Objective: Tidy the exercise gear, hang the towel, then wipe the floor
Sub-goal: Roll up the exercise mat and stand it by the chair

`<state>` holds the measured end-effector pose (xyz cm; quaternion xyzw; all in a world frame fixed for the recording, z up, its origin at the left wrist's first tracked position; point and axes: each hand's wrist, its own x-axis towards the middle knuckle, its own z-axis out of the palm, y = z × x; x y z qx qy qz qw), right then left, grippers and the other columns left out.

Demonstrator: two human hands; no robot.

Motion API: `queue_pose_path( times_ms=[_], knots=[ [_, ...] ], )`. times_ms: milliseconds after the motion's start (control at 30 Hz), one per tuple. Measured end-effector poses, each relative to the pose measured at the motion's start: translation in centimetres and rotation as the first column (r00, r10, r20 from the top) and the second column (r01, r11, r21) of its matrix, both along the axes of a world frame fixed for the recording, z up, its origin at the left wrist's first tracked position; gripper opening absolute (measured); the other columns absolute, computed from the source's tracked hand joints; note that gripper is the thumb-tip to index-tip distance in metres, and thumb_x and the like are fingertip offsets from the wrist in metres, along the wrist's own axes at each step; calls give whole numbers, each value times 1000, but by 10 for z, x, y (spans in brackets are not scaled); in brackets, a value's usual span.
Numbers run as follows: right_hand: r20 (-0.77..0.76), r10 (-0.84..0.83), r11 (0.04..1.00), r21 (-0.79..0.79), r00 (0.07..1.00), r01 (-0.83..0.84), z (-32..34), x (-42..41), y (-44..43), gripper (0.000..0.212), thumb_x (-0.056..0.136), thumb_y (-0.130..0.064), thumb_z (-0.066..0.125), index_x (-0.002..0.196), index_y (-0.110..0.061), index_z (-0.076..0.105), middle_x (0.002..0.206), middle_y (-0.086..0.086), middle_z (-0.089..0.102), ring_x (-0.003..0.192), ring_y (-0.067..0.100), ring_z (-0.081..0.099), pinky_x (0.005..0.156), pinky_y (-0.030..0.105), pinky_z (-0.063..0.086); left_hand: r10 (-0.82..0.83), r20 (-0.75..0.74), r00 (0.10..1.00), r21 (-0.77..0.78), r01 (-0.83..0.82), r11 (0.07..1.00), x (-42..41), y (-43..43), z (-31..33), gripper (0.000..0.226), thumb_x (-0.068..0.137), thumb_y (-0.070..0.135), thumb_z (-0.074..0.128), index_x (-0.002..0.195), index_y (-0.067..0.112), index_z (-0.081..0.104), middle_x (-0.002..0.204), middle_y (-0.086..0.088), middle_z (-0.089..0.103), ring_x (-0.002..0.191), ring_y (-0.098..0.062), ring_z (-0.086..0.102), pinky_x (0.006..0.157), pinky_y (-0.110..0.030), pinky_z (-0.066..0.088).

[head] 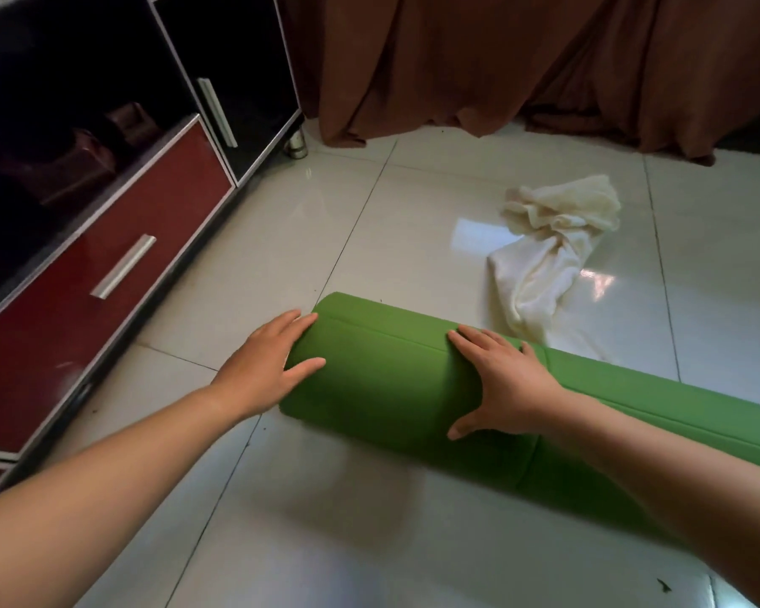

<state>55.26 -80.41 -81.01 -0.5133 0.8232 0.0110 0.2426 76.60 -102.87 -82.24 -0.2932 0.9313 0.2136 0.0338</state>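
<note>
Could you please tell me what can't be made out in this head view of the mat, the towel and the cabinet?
- Green mat: its right end is cut off by the frame edge; the right hand and forearm cover part.
- Towel: crumpled, so its underside is hidden.
- Cabinet: the shelf contents are too dark to identify.

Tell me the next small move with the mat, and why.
Probably close both hands around the mat and lift it: it looks fully rolled, the left hand rests flat at its end, the right hand on top, and the towel lies crumpled beyond.

cabinet [119,239]: red drawer, left | curtain [501,59]: brown, behind, reaching floor
</note>
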Motion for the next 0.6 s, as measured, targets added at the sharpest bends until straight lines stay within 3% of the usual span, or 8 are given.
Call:
queue_pose_path(
  times_ms=[100, 233, 400, 600],
  knots=[
    [1, -5, 1000, 3, 1000, 5, -3, 3, 0, 133, 48, -71, 75, 149, -28, 0, 158, -10, -1, 145, 17, 3, 113, 57, 15, 149, -23, 989, 239, -139, 961, 4, -2, -3, 69, 88, 45, 55, 147, 26, 24, 149, 3, 32, 134, -17, 36, 109, -33, 31],
    [6, -8, 1000, 2, 1000, 8, -3, 2, 0, 133, 48, -72, 74, 149, -30, -1, 158, -11, -2, 145, 16, 2, 113, 56, 15, 298, -64, 953, 508, -226, 832, 2, 5, -12, 65, 87, 36, 61, 143, 34, 28, 136, 7, 48, 120, -18, 51, 103, -38, 42],
    [10, -12, 1000, -6, 1000, 12, -2, 1, 1, 132, 47, -72, 74, 149, -31, 0, 158, -12, -1, 145, 13, 2, 114, 54, 16, 428, -144, 892, 580, -275, 767, -2, 13, -17, 62, 84, 27, 67, 137, 32, 36, 122, 10, 55, 119, -11, 50, 101, -37, 44],
    [3, -8, 998, -58, 1000, 8, 16, -4, 9, 129, 49, -73, 72, 149, -30, 2, 157, -12, 5, 144, 14, 9, 115, 47, 18, 445, -229, 865, 542, -267, 797, -8, 13, 4, 55, 80, 22, 72, 126, 36, 45, 108, 18, 56, 111, -17, 55, 94, -41, 49]
  ],
)
